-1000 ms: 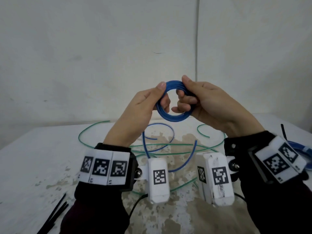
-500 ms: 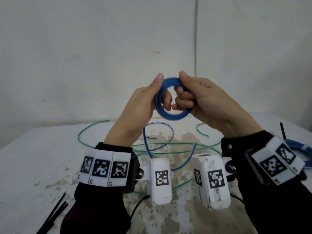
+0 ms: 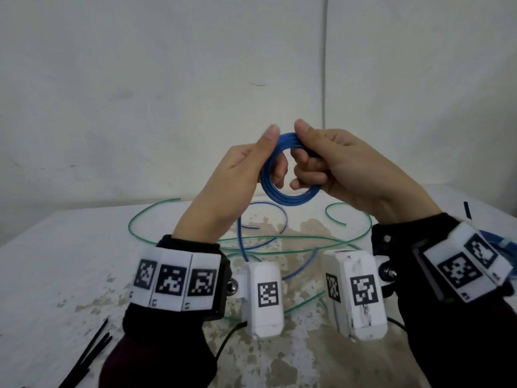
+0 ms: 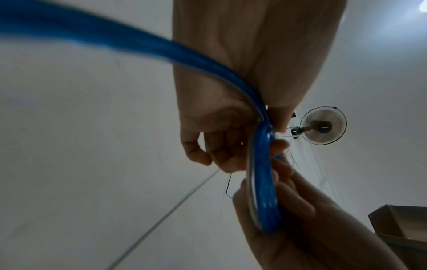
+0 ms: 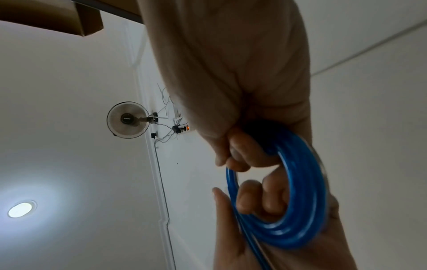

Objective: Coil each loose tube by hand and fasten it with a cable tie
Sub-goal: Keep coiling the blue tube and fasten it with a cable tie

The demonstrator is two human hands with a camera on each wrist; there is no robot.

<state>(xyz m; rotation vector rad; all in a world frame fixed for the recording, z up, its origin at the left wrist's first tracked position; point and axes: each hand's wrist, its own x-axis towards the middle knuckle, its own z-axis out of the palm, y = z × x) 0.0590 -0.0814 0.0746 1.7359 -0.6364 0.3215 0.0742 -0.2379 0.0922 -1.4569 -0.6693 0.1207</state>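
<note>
A blue tube is wound into a small coil [image 3: 282, 196] held up in the air above the table [image 3: 56, 261]. My right hand [image 3: 316, 158] grips the coil's right side, thumb on top and fingers curled through the ring [image 5: 298, 215]. My left hand [image 3: 268, 163] pinches the coil's left side [image 4: 261, 182] between thumb and fingers. The tube's loose tail [image 3: 242, 242] hangs from the coil down to the table. Black cable ties [image 3: 89, 357] lie at the table's near left edge.
A long green tube [image 3: 156, 211] sprawls in loops across the middle of the table, mixed with the blue tail. A blue coil [image 3: 503, 242] with a black tie sits at the far right edge. A white wall [image 3: 167, 93] stands close behind the table.
Both hands have lifted the coil slightly and turned it, so the ring now faces more sideways. The left thumb has slid up to the coil's top.
</note>
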